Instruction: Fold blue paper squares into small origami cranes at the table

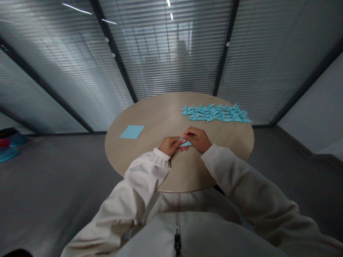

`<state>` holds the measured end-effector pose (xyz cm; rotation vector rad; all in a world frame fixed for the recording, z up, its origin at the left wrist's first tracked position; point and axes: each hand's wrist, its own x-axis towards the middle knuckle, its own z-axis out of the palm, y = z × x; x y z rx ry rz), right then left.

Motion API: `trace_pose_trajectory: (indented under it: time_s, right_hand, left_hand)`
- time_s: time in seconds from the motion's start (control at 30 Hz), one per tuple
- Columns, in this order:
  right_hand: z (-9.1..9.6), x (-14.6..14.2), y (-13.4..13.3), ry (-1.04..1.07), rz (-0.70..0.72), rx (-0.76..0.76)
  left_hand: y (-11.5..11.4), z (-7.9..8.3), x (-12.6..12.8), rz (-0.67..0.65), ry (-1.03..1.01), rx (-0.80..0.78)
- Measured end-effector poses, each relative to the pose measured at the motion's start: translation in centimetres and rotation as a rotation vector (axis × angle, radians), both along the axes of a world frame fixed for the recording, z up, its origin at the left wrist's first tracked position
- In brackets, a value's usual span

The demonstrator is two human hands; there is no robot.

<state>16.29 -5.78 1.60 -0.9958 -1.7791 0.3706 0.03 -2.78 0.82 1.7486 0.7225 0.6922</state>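
Observation:
A small folded piece of light blue paper (187, 143) is held between my two hands, over the middle of the round table. My left hand (170, 145) pinches its left side with the thumb on top. From the right, my right hand (197, 138) closes its fingers on the upper edge of the same paper. The fingers cover much of it, so its exact folded shape cannot be made out. To the left lies a stack or sheet of flat light blue square paper (132, 131). Several blue origami cranes (214, 113) stand in rows at the back right.
The round wooden table (150, 110) has its near edge close to my body. Glass panels with blinds (171, 71) rise behind it, and a white wall (318, 103) is at the right. Blue and red items (10, 142) sit on the floor at far left.

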Motion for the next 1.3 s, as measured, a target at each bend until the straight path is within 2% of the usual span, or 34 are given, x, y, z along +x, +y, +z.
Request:
trace_pose_trajectory:
  time_s: [0.27, 0.53, 0.83, 1.07, 1.3]
  right_hand:
    - [-0.04, -0.22, 0.06, 0.002, -0.011, 0.037]
    - [-0.23, -0.03, 0.31, 0.041, -0.091, 0.037]
    - [-0.37, 0.0, 0.37, 0.093, -0.019, -0.088]
    - [-0.33, 0.05, 0.39, 0.082, -0.135, 0.01]
    - [-0.31, 0.05, 0.46, 0.067, -0.157, 0.023]
  left_hand:
    - [0.01, 0.18, -0.03, -0.045, 0.006, -0.023]
    - [0.17, 0.17, 0.07, 0.005, -0.059, -0.016]
    - [0.13, 0.07, 0.07, -0.018, -0.061, -0.05]
    - [0.46, -0.33, 0.15, 0.001, -0.108, -0.034]
    - [0.4, -0.29, 0.22, -0.006, -0.116, -0.062]
